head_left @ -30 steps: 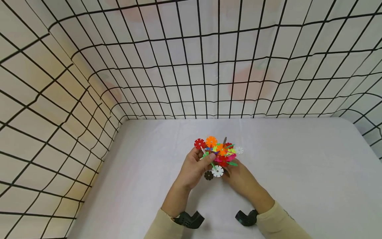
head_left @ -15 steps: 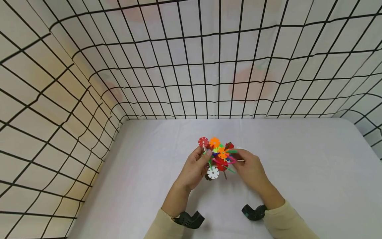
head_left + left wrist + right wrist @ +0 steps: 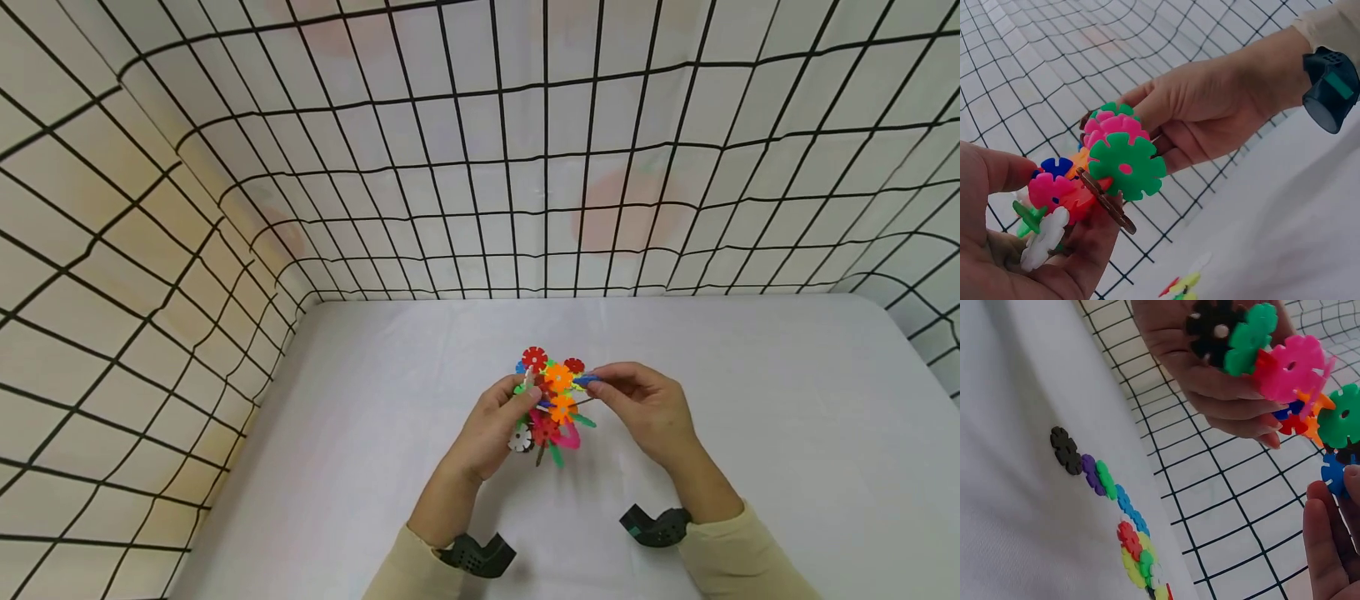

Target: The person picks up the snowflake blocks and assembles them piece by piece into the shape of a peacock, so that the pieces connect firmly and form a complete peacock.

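A cluster of slotted plastic flower discs [image 3: 547,431], joined at many angles in red, orange, pink, green, white and brown, is raised over the white table. My left hand [image 3: 487,429] grips its left side, thumb on top. On the far side my right hand [image 3: 656,408] pinches a blue flower disc [image 3: 586,379] between thumb and fingertips, at the cluster's right edge. In the right wrist view this blue disc [image 3: 1333,475] lies against the cluster beside a green disc [image 3: 1341,415]; whether it is slotted in I cannot tell.
Loose flower discs, among them a black one [image 3: 1066,451], a purple one [image 3: 1093,475] and a red one [image 3: 1129,539], lie on the white tabletop [image 3: 750,417]. Black wire mesh [image 3: 547,155] rises at the back and sides. Each wrist wears a black camera mount [image 3: 480,557].
My right hand has come out from under the cluster to its right side, now pinching a blue disc. The cluster has turned in my left hand, which stays in about the same place.
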Demonstrator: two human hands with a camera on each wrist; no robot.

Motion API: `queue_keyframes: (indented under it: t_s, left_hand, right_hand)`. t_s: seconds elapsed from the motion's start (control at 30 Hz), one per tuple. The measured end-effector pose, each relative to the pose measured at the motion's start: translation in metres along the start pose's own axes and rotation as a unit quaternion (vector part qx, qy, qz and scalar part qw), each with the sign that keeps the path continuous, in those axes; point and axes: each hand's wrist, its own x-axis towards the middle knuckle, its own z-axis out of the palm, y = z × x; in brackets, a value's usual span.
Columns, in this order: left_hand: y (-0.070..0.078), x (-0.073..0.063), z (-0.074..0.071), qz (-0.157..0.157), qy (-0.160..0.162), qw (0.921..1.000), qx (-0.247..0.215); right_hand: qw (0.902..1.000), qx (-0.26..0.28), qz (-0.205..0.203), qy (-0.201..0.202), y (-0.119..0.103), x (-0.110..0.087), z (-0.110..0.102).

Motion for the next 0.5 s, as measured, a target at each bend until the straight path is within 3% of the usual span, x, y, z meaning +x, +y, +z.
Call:
queue_keyframes:
  t_s: [0.23,0.5]
  left_hand:
    - [-0.0005,0.0002,0.0027,0.012,0.056,0.9964,0.063]
    - [0.0010,0.0001,0.0027,0.013,0.059,0.9943,0.087]
  right_hand:
    - [0.9990,-0.031,-0.014,-0.027,0.0035,-0.0002,-0.0011]
    - [0.9954,-0.072,-0.058,-0.022,0.0042,0.0003,-0.0031]
